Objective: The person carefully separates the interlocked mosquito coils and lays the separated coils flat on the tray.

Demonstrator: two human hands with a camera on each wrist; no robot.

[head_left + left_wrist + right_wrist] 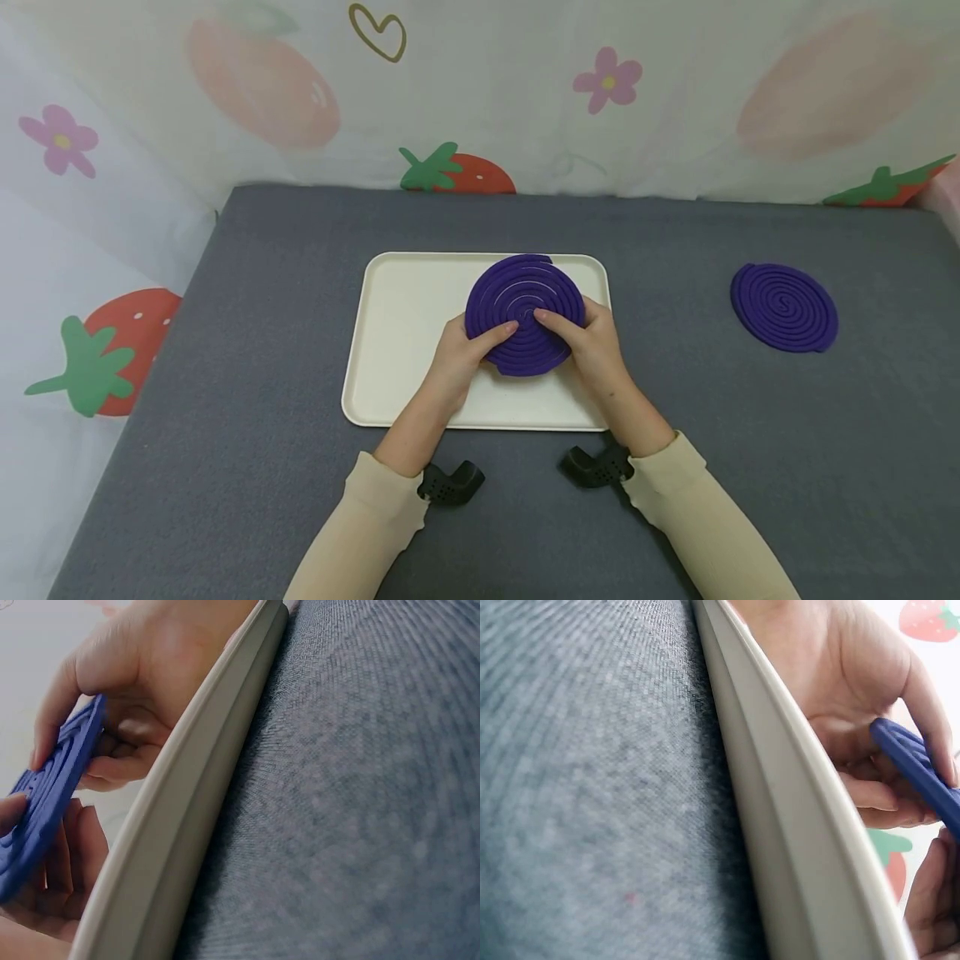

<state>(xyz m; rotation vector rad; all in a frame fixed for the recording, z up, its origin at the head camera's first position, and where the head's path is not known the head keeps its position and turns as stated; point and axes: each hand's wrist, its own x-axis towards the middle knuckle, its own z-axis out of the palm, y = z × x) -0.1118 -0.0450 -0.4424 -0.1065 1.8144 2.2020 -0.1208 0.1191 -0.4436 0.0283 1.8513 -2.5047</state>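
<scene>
We pinch a purple spiral mat [525,283] above the cream tray [405,333], fingers [124,766] of our left hand [465,352] and right hand [597,343] gripping opposite sides, probably to steady it, while a second mat [783,308] lies rightward on the grey surface [262,375], only the tray's rim [480,428] likely in the way.

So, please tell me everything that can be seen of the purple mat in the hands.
The purple mat is a round, flat spiral, perhaps felt or rubber. Thin pale lines show between some coils; stepped ends break its edge. The left hand and right hand grip opposite sides, thumbs on its face. It is held tilted above the right half of the pale tray.
</scene>
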